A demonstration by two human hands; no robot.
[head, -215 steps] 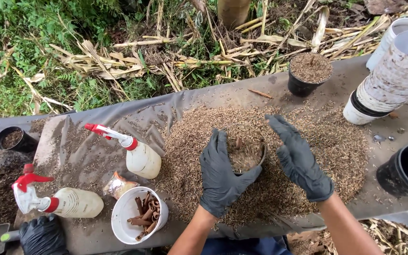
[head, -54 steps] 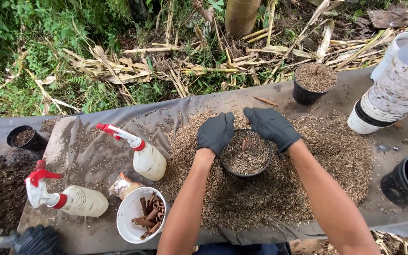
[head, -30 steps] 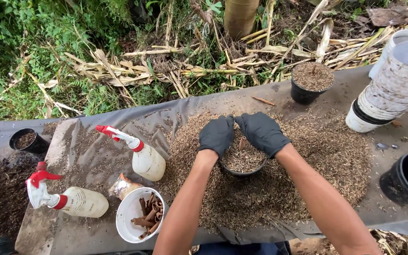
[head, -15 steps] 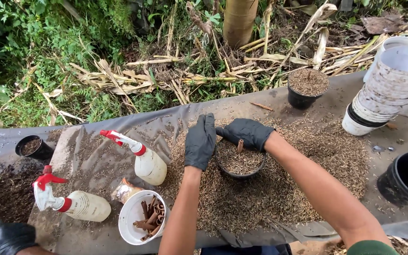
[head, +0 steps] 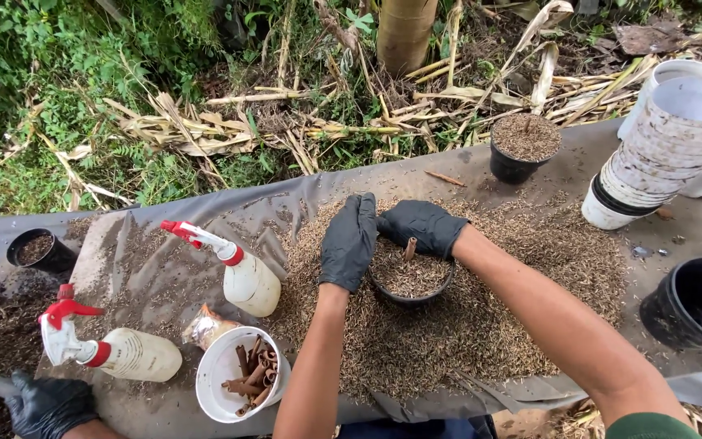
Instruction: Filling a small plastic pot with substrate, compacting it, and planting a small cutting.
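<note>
Nearest me, a white cup (head: pixel 219 375) of brown sticks stands on the table (head: pixel 164 268). Beyond, the left hand (head: pixel 349 241), fingers flat and released, rests against the black pot (head: pixel 410 280) sunk in a husk pile (head: pixel 465 325). The right hand (head: pixel 420 227), loosely curled, grasping nothing, cups its far rim beside an upright stick (head: pixel 408 248).

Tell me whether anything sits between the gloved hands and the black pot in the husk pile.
Nothing visible does. The left hand lies against the black pot rim, the right hand over its far edge, beside the stick.
</note>
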